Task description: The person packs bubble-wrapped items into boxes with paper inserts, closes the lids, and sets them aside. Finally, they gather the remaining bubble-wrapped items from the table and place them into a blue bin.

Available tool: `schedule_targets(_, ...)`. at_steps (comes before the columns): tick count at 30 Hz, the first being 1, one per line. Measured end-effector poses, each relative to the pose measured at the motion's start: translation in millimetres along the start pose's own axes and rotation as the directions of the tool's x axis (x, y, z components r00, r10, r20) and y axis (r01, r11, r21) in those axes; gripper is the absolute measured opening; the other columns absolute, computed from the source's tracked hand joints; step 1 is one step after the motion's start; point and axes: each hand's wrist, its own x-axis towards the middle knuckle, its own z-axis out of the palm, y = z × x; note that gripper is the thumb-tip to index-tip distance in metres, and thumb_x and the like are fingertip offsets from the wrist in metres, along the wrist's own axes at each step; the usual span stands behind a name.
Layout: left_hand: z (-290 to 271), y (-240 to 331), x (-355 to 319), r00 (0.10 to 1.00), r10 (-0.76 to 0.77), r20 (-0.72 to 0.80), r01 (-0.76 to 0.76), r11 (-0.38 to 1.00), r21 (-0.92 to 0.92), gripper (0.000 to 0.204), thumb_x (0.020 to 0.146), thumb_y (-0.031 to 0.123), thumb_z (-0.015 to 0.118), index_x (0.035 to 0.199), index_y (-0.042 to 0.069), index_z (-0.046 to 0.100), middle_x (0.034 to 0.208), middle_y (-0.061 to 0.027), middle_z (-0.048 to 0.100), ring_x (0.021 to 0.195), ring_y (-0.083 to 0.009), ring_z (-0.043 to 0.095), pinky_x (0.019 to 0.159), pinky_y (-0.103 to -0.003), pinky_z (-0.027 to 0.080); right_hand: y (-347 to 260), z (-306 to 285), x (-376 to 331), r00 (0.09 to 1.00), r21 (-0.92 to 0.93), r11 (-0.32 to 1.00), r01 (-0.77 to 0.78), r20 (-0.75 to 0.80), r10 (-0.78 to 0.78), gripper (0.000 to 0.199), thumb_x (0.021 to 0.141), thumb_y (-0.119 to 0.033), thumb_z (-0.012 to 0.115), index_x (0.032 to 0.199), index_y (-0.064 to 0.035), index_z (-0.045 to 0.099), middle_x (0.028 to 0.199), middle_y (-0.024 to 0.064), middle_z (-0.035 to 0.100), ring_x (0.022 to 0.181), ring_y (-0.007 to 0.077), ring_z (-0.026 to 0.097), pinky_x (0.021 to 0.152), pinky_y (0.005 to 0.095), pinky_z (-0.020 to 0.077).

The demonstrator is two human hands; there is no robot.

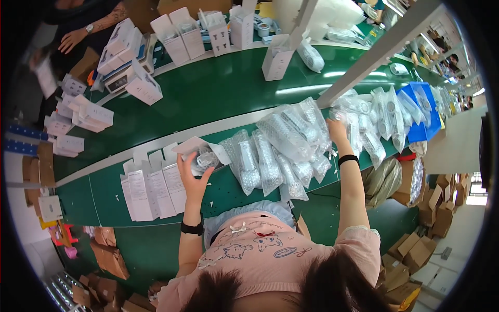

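Note:
My left hand [191, 174] holds an open white carton [200, 151] with a clear plastic-bagged part tucked inside it, just above the green bench. My right hand [338, 131] reaches out to the right and closes on a bagged part [347, 118] in the heap of clear bags [291, 145] spread over the bench. Both wrists wear black bands. Three flat white cartons [153, 190] lie in a row to the left of my left hand.
A green conveyor belt [218, 88] runs behind the bench, carrying upright white boxes [184, 36]. More white boxes [78, 114] pile at the left. A blue bin [421, 112] sits at right. Another person's hand [73, 39] shows at upper left. Cardboard boxes [421, 244] cover the floor.

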Motion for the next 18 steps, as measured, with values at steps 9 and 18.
schedule_targets(9, -21, 17, 13, 0.992, -0.117, 0.036, 0.108, 0.977, 0.184, 0.018, 0.063, 0.009, 0.07, 0.069, 0.002, 0.054, 0.099, -0.0159, 0.052, 0.059, -0.0185, 0.048, 0.055, -0.027, 0.039, -71, -85, -19, 0.734, -0.24, 0.95, 0.202, -0.605, -0.309, 0.013, 0.068, 0.0, 0.055, 0.08, -0.0033, 0.051, 0.099, 0.0099, 0.056, 0.095, 0.0274, 0.051, 0.072, 0.0359, 0.0445)
schedule_targets(18, -18, 15, 32, 0.949, -0.316, -0.014, 0.315, 0.948, -0.037, 0.018, 0.065, 0.004, 0.067, 0.065, -0.002, 0.049, 0.057, -0.0026, 0.045, 0.047, -0.0104, 0.036, 0.044, -0.024, 0.029, -298, -145, -62, 0.411, 0.444, 0.134, 0.886, -0.619, -0.669, 0.016, 0.065, 0.004, 0.057, 0.079, -0.002, 0.051, 0.086, 0.0088, 0.056, 0.076, 0.0222, 0.056, 0.065, 0.0295, 0.0474)
